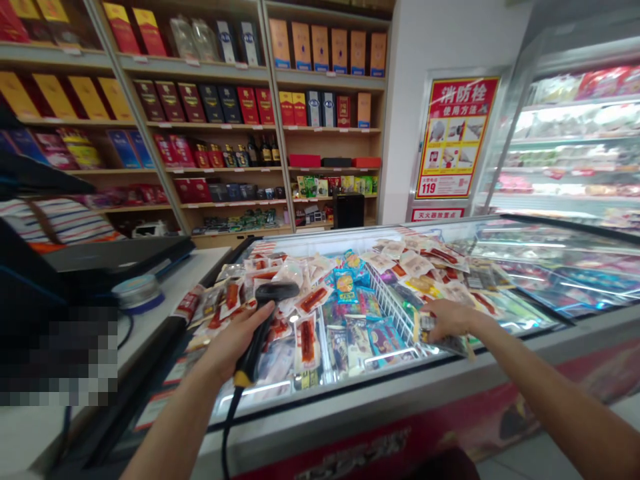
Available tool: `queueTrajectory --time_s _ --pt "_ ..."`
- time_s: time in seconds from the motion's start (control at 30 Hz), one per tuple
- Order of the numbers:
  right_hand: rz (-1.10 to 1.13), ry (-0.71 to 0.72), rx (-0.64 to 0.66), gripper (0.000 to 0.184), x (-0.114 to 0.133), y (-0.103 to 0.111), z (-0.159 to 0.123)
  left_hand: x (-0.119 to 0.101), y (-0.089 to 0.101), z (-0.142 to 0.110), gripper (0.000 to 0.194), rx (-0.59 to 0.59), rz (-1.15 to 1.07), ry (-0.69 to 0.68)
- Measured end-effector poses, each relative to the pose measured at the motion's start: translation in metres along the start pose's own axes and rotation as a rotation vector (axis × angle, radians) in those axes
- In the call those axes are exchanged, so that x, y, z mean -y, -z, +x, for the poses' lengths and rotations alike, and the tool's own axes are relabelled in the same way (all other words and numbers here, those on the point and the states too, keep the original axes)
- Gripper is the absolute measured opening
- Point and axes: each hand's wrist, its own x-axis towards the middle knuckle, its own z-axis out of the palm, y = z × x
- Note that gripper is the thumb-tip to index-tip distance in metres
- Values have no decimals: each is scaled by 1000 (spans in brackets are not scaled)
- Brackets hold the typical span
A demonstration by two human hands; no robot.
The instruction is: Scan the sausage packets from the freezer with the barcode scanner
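Observation:
My left hand [244, 338] is wrapped round the handle of a black barcode scanner [274, 291]. A dark cable runs down from the yellow-trimmed end of its handle. The scanner's head hangs over vacuum-packed snacks [306, 340] spread on the glass top of a chest freezer [320, 400]. On the right, my right hand [447, 320] grips a clear snack packet [428, 325] near the freezer's front edge, its fingers partly hiding it. More sealed packets [415, 262] lie in a heap just beyond that hand.
Under the glass, blue ice-cream packs [345, 285] sit beside a white wire basket divider [387, 300]. A counter at left holds a round tin [137, 293] and black equipment [100, 267]. Shelves of boxed bottles [210, 103] stand behind; a lit display fridge [575, 147] is at right.

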Motion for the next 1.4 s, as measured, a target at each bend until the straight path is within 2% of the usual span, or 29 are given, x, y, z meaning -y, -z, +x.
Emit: queueTrajectory --time_s 0.07,0.13,0.23,0.37,0.5,0.7,0.9,1.0,1.1,1.2,1.4 --pt "-32 31 30 25 8 -7 5 -2 -4 -3 32 19 12 0" --pt "47 54 -63 21 22 -19 16 -4 -8 -6 32 50 18 -15" --pt "435 0 -251 23 45 -41 41 -7 -11 -11 34 102 22 -49" --pt "1094 -37 -255 22 74 -75 74 -7 -16 -16 35 175 47 -59" --pt "1349 -11 -280 24 96 -96 95 -5 -22 -20 35 229 78 -31" --pt "1397 20 -271 25 111 -105 105 -11 -31 -28 32 354 92 0" --pt "1409 40 -278 29 112 -106 111 -17 -37 -26 29 496 7 -38" --pt "1430 53 -280 27 109 -107 114 -18 -40 -22 28 526 -25 -77" --pt "1430 36 -269 24 104 -107 118 -18 -42 -17 28 507 -27 -95" --pt "1402 4 -311 21 98 -107 123 -14 -39 -10 29 465 -4 -104" --pt "1338 -52 -415 8 94 -117 135 -1 -16 11 37 201 4 -125"
